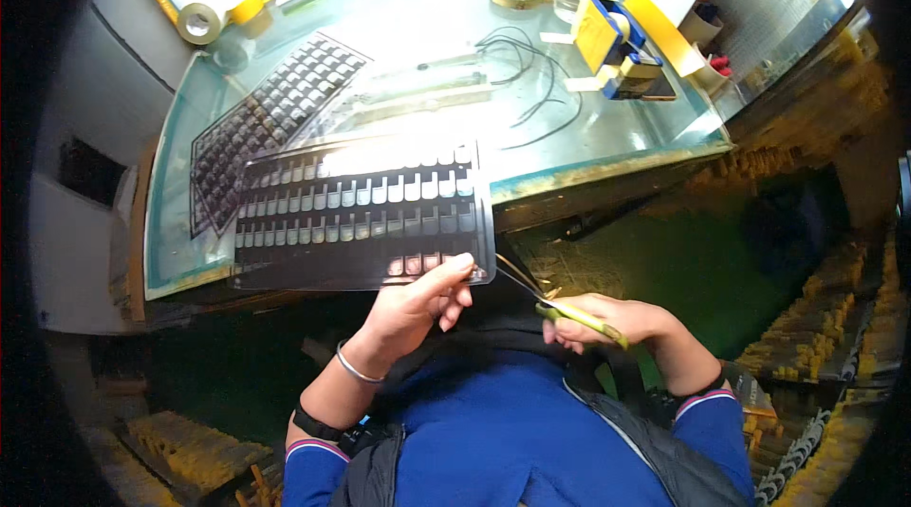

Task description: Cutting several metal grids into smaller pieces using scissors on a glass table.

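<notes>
Black-and-clear plastic sheet point(356, 218), rows of small tab-shaped windows, held level by the left hand point(427, 300). Thumb on top, fingers curled beneath: left hand pinching the sheet at its near right corner. Most of the sheet reaches forward and left of that hand, over the near edge of a glass-topped surface point(655, 141).

Right hand point(612, 319) closed around yellow-green-handled scissors point(590, 321). Blades point forward and left from this hand, toward the held corner; cannot tell whether they touch it.

Second patterned sheet point(275, 108) flat on the surface, ahead and left of the left hand, partly behind the held one. Thin black cable point(553, 94) in loose loops ahead of the right hand. Farther forward, slightly right of the right hand: blue-and-yellow tape dispenser point(607, 37). Pale tape roll point(199, 23) far ahead, left of the left hand.
</notes>
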`<state>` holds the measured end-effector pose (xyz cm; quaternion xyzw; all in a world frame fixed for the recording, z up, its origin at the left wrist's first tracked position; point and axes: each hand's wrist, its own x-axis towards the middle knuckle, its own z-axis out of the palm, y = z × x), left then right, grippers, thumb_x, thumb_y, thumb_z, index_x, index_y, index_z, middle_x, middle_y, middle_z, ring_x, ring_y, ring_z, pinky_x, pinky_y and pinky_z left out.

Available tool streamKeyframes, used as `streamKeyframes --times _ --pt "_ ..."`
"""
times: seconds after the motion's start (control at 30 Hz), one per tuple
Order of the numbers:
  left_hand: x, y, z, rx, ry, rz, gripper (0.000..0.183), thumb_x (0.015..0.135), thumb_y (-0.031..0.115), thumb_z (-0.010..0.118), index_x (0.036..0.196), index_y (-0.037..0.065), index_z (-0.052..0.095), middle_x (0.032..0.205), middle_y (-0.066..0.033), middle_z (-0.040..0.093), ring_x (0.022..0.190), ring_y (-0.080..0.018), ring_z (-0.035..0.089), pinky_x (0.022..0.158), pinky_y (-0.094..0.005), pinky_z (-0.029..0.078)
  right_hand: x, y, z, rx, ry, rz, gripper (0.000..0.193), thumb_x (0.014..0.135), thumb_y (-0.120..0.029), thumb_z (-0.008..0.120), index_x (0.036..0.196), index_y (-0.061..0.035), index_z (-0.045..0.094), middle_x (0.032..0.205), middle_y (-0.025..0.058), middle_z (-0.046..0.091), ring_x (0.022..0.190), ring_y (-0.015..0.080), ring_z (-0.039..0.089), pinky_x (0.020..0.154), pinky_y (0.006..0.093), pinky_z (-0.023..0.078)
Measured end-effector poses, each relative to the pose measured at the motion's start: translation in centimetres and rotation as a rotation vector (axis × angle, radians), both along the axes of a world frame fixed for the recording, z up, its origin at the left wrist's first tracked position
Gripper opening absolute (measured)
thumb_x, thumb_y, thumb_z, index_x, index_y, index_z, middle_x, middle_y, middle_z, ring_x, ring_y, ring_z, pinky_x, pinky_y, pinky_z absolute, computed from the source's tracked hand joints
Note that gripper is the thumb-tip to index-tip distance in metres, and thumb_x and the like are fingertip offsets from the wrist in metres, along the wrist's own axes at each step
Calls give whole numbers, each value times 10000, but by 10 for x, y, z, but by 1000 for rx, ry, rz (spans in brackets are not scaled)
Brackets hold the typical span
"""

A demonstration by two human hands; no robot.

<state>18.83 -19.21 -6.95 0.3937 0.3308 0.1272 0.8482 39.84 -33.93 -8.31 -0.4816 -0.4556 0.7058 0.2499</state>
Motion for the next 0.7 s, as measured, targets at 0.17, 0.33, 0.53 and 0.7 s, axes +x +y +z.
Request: streamKeyframes --times 0.17,0.33,0.53,0.7 --pt "-2 -3 1 27 14 -24 159 831 187 575 747 52 568 611 -37 560 474 -79 503 409 -202 380 -6 15 13 15 -28 -8 401 863 -456 466 835 -58 501 693 -4 467 603 70 455 545 222 409" --pt "-4 -4 -2 101 -12 -43 155 822 169 583 724 51 564 596 -31 548 464 -78 492 387 -198 367 -12 24 15 20 -21 0 429 850 -498 462 802 -72 489 668 -22 437 580 66 432 525 214 388" --pt "-2 -3 -7 125 -34 -62 158 805 130 599 677 56 547 559 -25 526 411 -77 445 346 -201 332 -10 28 17 1 -30 29 428 845 -505 467 775 -83 494 641 -32 430 557 59 414 491 216 361" --pt "1 -4 -6 157 -22 -57 206 787 111 621 609 57 531 527 -23 509 383 -77 418 326 -205 309 -7 26 14 -16 -39 6 414 842 -488 488 735 -88 500 597 -38 425 510 53 399 451 211 329"
